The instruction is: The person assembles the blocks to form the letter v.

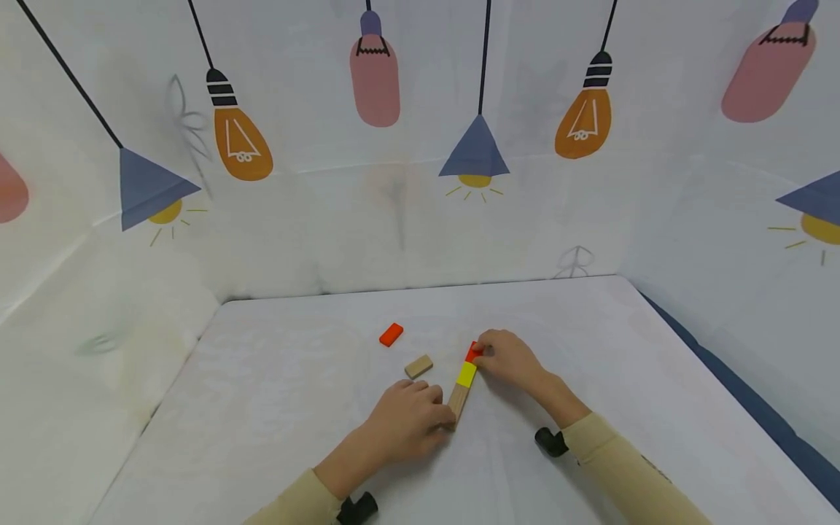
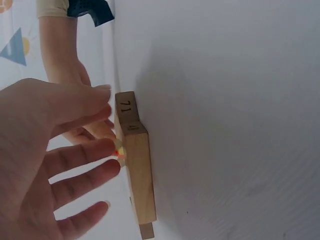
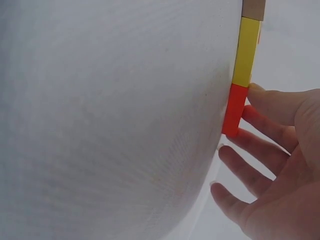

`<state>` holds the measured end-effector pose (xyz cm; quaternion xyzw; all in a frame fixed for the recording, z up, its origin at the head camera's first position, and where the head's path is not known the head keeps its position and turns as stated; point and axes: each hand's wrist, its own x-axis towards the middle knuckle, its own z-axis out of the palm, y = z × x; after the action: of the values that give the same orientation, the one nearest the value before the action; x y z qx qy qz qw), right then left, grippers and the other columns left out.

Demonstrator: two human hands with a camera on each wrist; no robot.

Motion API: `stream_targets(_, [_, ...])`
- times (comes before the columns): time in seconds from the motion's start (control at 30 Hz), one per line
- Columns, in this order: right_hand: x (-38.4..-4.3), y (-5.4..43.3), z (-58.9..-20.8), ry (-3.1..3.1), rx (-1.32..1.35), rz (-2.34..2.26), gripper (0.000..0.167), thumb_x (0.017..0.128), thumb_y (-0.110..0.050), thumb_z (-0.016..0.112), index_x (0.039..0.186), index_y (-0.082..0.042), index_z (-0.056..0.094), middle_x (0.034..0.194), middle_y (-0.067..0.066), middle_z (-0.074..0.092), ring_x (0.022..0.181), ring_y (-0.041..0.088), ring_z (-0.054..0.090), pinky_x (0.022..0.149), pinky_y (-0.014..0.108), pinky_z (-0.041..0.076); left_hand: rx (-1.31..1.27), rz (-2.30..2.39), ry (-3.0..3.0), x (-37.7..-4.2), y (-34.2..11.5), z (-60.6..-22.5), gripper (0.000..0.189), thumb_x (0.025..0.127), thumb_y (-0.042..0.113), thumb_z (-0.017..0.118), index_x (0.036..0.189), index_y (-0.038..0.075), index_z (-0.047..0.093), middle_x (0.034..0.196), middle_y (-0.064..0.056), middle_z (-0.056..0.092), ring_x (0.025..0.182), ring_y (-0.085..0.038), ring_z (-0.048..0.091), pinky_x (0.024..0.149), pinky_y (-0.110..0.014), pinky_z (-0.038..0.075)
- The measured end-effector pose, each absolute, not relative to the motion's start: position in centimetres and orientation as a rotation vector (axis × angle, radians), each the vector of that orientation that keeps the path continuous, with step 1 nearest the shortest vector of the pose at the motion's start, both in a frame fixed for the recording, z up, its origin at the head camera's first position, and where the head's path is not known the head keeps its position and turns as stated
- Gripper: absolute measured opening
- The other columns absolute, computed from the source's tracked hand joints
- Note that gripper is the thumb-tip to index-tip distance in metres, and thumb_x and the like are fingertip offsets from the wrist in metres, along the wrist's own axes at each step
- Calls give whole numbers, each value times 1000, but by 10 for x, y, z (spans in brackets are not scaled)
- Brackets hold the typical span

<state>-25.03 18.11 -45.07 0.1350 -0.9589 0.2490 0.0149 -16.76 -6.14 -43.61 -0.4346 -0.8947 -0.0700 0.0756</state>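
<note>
A red block (image 3: 235, 110), a yellow block (image 1: 467, 375) and plain wooden blocks (image 1: 459, 399) lie end to end in a slanting row on the white table. At the far end my right hand (image 1: 512, 357) holds the red block between thumb and fingers. My left hand (image 1: 410, 421) is at the near wooden end, its fingertips against it and partly hiding it. The left wrist view shows that hand with fingers loosely spread beside wooden blocks; one end face (image 2: 126, 104) is marked 71.
Left of the row lie a loose wooden block (image 1: 418, 366) and, farther back, a loose red block (image 1: 391, 335). The white table (image 1: 295, 379) meets walls printed with lamps at the back and sides. Dark wrist devices (image 1: 551, 442) hang below both wrists.
</note>
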Motion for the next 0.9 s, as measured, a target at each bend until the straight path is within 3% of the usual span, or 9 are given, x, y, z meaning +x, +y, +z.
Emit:
stream_targets(0.23, [-249, 180, -448, -2968, 456, 770, 11, 85, -17, 76, 94, -11, 73, 103, 4, 72, 97, 22, 63, 91, 44, 51, -1248, -245, -2617, -182, -61, -439, 12, 89, 38, 70, 100, 38, 74, 84, 15, 60, 71, -2, 50, 63, -20, 41])
stream_targets(0.6, [-251, 182, -452, -2964, 466, 787, 11, 84, -14, 76, 94, -10, 73, 100, 3, 72, 91, 20, 61, 87, 42, 51, -1172, -210, -2668, -206, -66, -435, 27, 87, 25, 63, 112, 33, 73, 109, 8, 67, 91, -10, 61, 78, -31, 53])
stream_targets(0.9, [-252, 182, -452, -2977, 453, 753, 12, 85, -16, 76, 96, -10, 74, 104, 4, 72, 95, 21, 62, 89, 42, 52, -1108, -272, -2729, -223, -72, -437, 45, 81, 10, 56, 119, 30, 69, 123, 7, 63, 105, -14, 62, 72, -29, 53])
